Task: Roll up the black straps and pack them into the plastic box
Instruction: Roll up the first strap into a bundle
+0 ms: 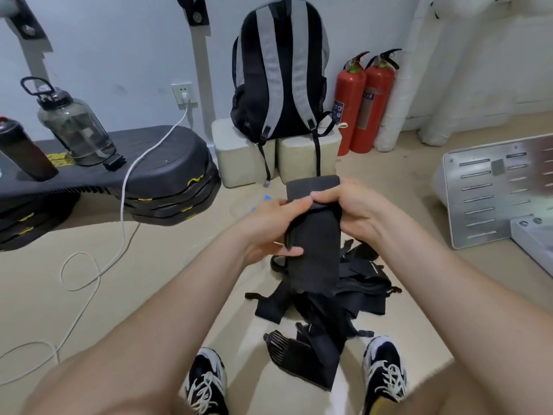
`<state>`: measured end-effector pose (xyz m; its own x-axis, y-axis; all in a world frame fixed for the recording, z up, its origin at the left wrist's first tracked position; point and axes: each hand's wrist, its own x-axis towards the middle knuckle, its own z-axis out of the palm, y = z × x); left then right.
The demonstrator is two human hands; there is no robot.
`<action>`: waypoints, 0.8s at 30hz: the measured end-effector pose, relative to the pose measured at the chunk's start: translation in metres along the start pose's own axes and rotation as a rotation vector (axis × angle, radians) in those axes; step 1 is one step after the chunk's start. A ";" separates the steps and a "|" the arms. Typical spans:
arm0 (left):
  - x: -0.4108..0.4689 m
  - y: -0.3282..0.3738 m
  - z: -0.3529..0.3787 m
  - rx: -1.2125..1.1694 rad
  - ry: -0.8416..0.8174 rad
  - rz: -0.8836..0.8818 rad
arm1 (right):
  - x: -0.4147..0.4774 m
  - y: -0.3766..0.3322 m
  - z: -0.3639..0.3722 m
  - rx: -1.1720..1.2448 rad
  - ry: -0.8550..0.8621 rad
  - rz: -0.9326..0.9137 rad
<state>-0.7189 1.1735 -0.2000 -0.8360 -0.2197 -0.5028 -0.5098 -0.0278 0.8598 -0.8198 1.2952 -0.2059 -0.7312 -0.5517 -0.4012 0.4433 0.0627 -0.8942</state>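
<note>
Behind the wide black fabric strap, part of the tangled pile of black straps on the floor is hidden. Fingers of the left hand and right hand cover the strap's folded edge. A small blue object shows past the left hand, too covered to identify. The pale plastic container is cut by the right edge, the dark bottle by the left. The red fire extinguishers' labels are unreadable.
</note>
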 end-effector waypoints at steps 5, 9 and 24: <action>0.006 -0.005 0.000 -0.126 0.000 -0.041 | 0.000 -0.005 -0.001 -0.172 0.087 -0.034; 0.004 -0.003 0.002 -0.289 -0.086 -0.019 | -0.001 -0.013 -0.011 -0.214 0.169 -0.130; 0.014 0.005 -0.006 -0.340 0.061 0.131 | -0.011 0.007 0.013 -0.532 0.070 -0.358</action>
<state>-0.7322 1.1644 -0.2022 -0.8710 -0.3000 -0.3890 -0.2940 -0.3160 0.9021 -0.8019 1.2914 -0.2052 -0.8264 -0.5604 -0.0557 -0.1390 0.2989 -0.9441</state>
